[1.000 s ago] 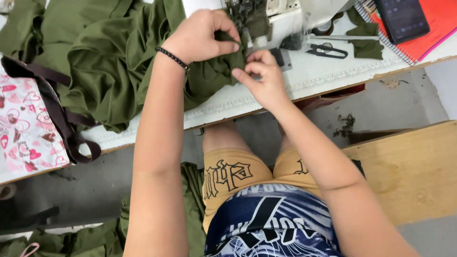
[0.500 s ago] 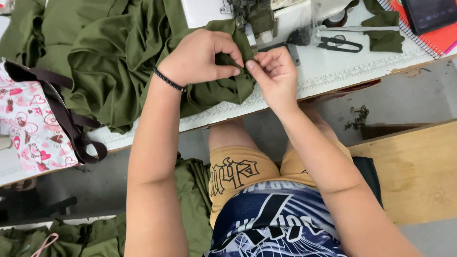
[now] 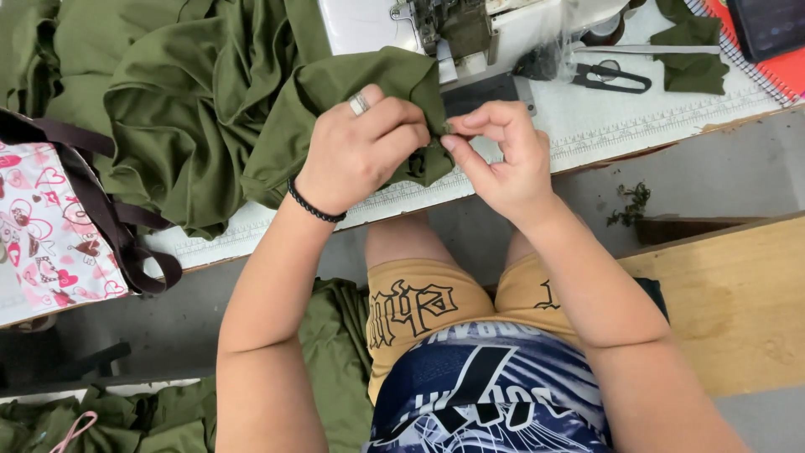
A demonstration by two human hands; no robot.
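Observation:
A large piece of olive-green fabric [image 3: 210, 109] lies bunched over the white sewing table [image 3: 637, 117]. My left hand [image 3: 365, 147], with a ring and a black wristband, grips a folded edge of that fabric near the table's front edge. My right hand [image 3: 495, 151] pinches the same edge right beside it, thumb and fingertips together. Both hands sit just in front of the sewing machine head [image 3: 444, 25].
Black thread snips [image 3: 608, 80] and a small green fabric scrap [image 3: 692, 63] lie at the right on the table. A red notebook with a phone [image 3: 767, 29] sits at the far right corner. A heart-patterned bag [image 3: 42, 226] is left. More green fabric [image 3: 335, 352] lies below. A wooden bench [image 3: 729, 302] stands right.
Both hands have drawn the fabric edge back from the machine toward me, and the fingertips now pinch it closer together.

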